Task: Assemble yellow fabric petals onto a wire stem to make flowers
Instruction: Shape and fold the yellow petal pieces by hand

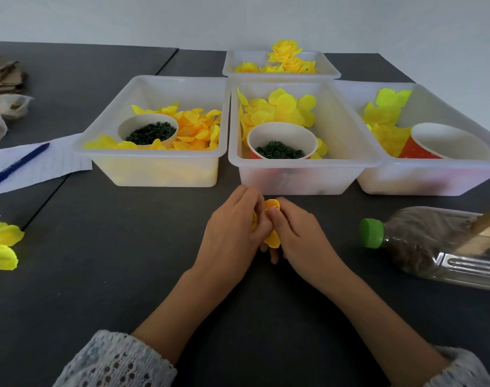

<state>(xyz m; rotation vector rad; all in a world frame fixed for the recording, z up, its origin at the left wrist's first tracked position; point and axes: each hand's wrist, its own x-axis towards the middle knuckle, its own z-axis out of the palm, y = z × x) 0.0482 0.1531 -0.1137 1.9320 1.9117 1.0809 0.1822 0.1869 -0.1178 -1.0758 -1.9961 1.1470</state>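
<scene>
Both hands meet over the dark table, just in front of the middle bin. My left hand [232, 227] and my right hand [297, 233] both pinch a small orange-yellow fabric petal cluster [272, 205], whose lower part shows under the fingers. The wire stem is hidden by the fingers. Three clear bins hold loose petals: the left bin [154, 169] orange-yellow ones, the middle bin [302, 174] pale yellow ones, the right bin [433, 177] bright yellow ones. Finished yellow flowers [285, 55] lie in a far bin.
Paper cups of dark green rings stand in the left bin [148, 131] and middle bin [281, 141]; the right bin holds a red cup [444, 142]. A plastic bottle [433, 247] lies at right. Loose yellow petals [2, 244], paper and a blue pen [17, 164] are at left.
</scene>
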